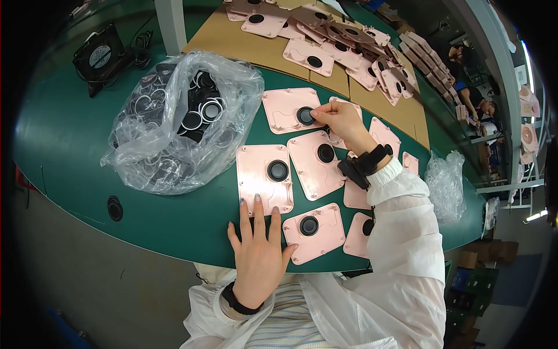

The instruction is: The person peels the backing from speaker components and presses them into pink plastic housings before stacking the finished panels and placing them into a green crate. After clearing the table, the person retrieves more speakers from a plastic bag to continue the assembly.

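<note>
Right hand (340, 119) pinches the black round insert (305, 116) into the farthest pink plate (285, 107), beyond the flat, unclasped left hand (258, 250); uneven pressing might seat it crooked.

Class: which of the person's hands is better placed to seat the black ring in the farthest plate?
Right. The right hand already pinches the black ring on that pink plate; the left hand lies flat, nearer the body.

A factory assembly bench (70, 139), with stacked pink plates (349, 41) on cardboard.
</note>
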`<control>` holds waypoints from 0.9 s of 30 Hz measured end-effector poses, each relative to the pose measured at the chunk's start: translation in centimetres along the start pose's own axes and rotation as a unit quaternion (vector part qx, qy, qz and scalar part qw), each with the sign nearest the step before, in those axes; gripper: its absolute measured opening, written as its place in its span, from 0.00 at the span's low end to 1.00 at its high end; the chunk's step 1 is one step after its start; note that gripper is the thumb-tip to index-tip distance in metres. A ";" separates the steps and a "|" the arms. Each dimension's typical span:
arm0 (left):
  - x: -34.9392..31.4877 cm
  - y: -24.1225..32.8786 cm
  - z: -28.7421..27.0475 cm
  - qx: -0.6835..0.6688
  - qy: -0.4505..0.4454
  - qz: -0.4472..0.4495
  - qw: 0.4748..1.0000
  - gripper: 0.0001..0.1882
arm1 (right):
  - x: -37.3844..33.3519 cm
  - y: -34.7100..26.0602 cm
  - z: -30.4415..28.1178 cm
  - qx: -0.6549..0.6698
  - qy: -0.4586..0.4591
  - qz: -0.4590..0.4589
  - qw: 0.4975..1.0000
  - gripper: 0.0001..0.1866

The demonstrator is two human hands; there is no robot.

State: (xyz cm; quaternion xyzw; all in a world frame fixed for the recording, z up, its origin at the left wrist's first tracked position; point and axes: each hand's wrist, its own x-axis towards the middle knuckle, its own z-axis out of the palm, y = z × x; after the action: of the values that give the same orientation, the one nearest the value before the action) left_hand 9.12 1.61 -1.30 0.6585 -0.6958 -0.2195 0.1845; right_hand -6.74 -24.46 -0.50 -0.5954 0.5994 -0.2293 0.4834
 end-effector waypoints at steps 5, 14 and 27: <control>0.0 0.1 0.0 0.001 0.001 0.001 1.000 0.35 | 0.0 0.0 0.1 -0.036 0.001 -0.015 0.999 0.10; 0.0 0.3 -0.1 0.016 0.007 0.004 1.000 0.36 | -0.3 0.7 1.5 -0.233 0.080 -0.130 0.960 0.14; 0.0 0.1 0.3 0.018 0.007 0.005 1.000 0.36 | -2.6 0.0 0.2 -0.584 -0.079 -0.252 0.768 0.30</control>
State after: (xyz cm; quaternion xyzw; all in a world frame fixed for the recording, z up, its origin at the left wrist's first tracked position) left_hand 8.92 1.64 -1.47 0.6601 -0.7012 -0.2015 0.1788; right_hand -7.03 -21.93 0.24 -0.9087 0.4055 0.0988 0.0132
